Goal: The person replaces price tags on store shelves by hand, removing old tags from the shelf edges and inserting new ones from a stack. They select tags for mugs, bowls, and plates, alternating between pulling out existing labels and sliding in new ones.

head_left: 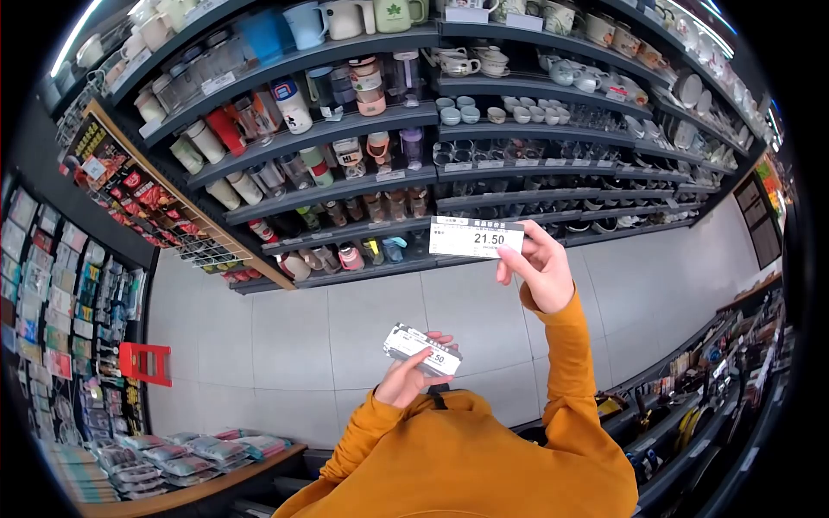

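My right hand (546, 269) is raised in front of the shelves, pinching the right end of a white price tag (462, 241) printed with 21.50. The tag has a dark strip along its top edge. Lower down, close to my chest, my left hand (408, 380) grips a stack of price tags (416, 344), with the thumb lying across the top one. Part of the number on that top tag shows as 2.50; the thumb covers the rest. The two hands are well apart.
Dark shelves (363, 190) ahead carry cups, bottles, teapots and bowls. A red stool (146, 363) stands on the tiled floor (289, 350) at left. Snack packets (134, 186) hang on a rack at the shelf end. Packaged goods (186, 464) lie at lower left; more shelving runs along the right.
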`<state>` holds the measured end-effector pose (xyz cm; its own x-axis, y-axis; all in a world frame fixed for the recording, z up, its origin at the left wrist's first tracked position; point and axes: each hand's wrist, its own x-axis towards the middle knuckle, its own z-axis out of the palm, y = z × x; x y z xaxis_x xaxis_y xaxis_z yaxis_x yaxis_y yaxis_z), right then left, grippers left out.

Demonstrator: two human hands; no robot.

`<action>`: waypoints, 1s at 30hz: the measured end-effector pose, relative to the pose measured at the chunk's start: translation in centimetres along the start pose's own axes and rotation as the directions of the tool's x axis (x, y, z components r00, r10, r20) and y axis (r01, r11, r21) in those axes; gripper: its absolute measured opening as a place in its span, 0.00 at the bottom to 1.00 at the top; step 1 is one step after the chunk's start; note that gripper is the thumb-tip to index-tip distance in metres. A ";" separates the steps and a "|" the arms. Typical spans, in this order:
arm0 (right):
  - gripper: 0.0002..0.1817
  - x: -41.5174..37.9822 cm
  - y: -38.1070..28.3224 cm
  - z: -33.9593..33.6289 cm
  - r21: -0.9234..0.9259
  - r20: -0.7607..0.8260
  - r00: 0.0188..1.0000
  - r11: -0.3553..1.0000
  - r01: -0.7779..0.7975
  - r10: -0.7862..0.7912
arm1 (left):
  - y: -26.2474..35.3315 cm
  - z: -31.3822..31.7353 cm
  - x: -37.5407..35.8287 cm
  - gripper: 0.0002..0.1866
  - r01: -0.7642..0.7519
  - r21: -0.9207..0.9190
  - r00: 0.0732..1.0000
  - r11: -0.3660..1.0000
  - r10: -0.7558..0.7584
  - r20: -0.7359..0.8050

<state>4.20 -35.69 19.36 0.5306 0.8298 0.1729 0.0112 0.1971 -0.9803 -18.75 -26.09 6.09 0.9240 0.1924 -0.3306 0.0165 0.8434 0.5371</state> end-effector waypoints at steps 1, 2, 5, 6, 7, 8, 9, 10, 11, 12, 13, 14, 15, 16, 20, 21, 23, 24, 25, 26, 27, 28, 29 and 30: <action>0.13 0.0 0.0 0.0 0.003 -0.003 1.000 1.000 0.002 -0.002 | -0.1 0.1 -0.1 0.18 -0.003 -0.010 1.000 1.000 0.003 -0.007; 0.13 0.0 0.1 -0.1 0.008 0.001 1.000 1.000 0.002 -0.002 | -0.2 0.1 -0.3 0.18 -0.003 -0.019 1.000 1.000 0.003 -0.012; 0.13 0.0 0.1 -0.6 0.015 0.010 1.000 1.000 0.007 -0.007 | -0.6 0.0 -0.4 0.17 0.004 -0.013 1.000 1.000 -0.004 -0.009; 0.13 0.0 0.0 -0.7 0.013 0.017 1.000 1.000 0.010 -0.010 | -0.7 -0.1 -0.4 0.17 0.007 -0.005 1.000 1.000 -0.007 -0.005; 0.13 -0.1 0.0 -0.9 0.013 0.024 1.000 1.000 0.014 -0.014 | -0.9 -0.2 -0.3 0.17 0.006 -0.011 1.000 1.000 -0.006 -0.008; 0.13 -0.1 0.0 -1.1 0.013 0.023 1.000 1.000 0.017 -0.018 | -1.1 -0.3 -0.2 0.17 0.005 -0.016 1.000 1.000 -0.005 -0.012; 0.14 -0.2 0.1 -1.4 0.015 0.020 1.000 1.000 0.021 -0.021 | -1.2 -0.3 -0.1 0.17 0.006 -0.021 1.000 1.000 -0.006 -0.016; 0.14 -0.3 0.2 -1.6 0.017 0.016 1.000 1.000 0.025 -0.025 | -1.4 -0.4 0.0 0.17 0.000 -0.021 1.000 1.000 0.000 -0.026; 0.14 -0.4 0.2 -1.9 0.016 0.013 1.000 1.000 0.023 -0.023 | -1.6 -0.4 0.2 0.17 -0.005 -0.021 0.999 1.000 0.004 -0.034; 0.15 -0.6 0.1 -2.1 0.013 0.010 1.000 1.000 0.022 -0.022 | -1.7 -0.3 0.4 0.17 -0.009 -0.021 0.999 1.000 0.008 -0.040; 0.15 -0.7 0.0 -2.4 0.009 0.007 1.000 1.000 0.021 -0.021 | -1.9 -0.1 0.5 0.17 -0.009 -0.017 0.999 1.000 0.008 -0.049; 0.15 -0.8 0.0 -2.7 0.013 0.009 1.000 1.000 0.023 -0.023 | -1.9 0.2 0.6 0.17 -0.011 -0.013 0.998 1.000 0.010 -0.058; 0.16 -0.9 0.1 -3.0 0.017 0.011 1.000 1.000 0.026 -0.026 | -2.0 0.5 0.8 0.17 -0.013 -0.008 0.998 1.000 0.013 -0.066; 0.16 -1.0 0.2 -3.3 0.022 0.014 0.999 0.999 0.029 -0.030 | -2.2 0.7 0.9 0.17 -0.009 -0.005 0.997 1.000 0.009 -0.075; 0.19 -1.6 0.0 -4.3 0.037 0.006 1.000 0.999 0.005 -0.006 | -3.3 0.9 1.7 0.17 0.009 0.033 0.996 0.999 -0.006 -0.085; 0.22 -1.9 -0.2 -4.3 0.051 0.000 1.000 0.998 0.026 -0.026 | -3.5 0.9 1.9 0.17 0.013 0.048 0.996 0.999 -0.009 -0.084; 0.24 -2.6 0.5 -4.7 0.061 -0.033 0.999 0.998 0.023 -0.021 | -4.1 1.1 2.2 0.19 0.024 0.055 0.995 0.998 -0.019 -0.097; 0.23 -3.0 1.0 -4.9 0.056 -0.048 0.999 0.998 0.000 0.003 | -4.4 1.1 2.4 0.19 0.033 0.051 0.994 0.998 -0.028 -0.103; 0.22 -3.5 1.8 -5.6 0.053 -0.053 0.998 0.998 -0.020 0.023 | -4.6 1.1 2.8 0.19 0.045 0.049 0.994 0.998 -0.039 -0.105; 0.21 -4.0 2.6 -6.4 0.048 -0.067 0.997 0.999 -0.027 0.030 | -4.7 1.3 3.1 0.20 0.060 0.073 0.993 0.996 -0.052 -0.109; 0.20 -4.6 3.4 -7.1 0.043 -0.086 0.996 0.998 -0.037 0.040 | -4.8 1.5 3.5 0.20 0.073 0.062 0.991 0.995 -0.066 -0.114; 0.20 -5.3 4.3 -7.9 0.063 -0.130 0.990 0.997 -0.047 0.054 | -5.0 1.5 4.1 0.20 0.084 0.051 0.992 0.995 -0.079 -0.102; 0.20 -6.0 5.1 -8.6 0.084 -0.178 0.982 0.995 -0.055 0.069 | -5.2 1.5 4.7 0.20 0.098 0.040 0.992 0.994 -0.094 -0.088; 0.20 -6.9 5.8 -9.3 0.103 -0.225 0.971 0.993 -0.062 0.084 | -5.3 1.5 5.4 0.20 0.130 0.040 0.989 0.991 -0.126 -0.082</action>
<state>8.50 -45.10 11.63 0.7064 0.7049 0.0643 -0.1088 0.1979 -0.9742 -13.24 -30.27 2.58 0.8802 0.1245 -0.4580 0.1516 0.8407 0.5198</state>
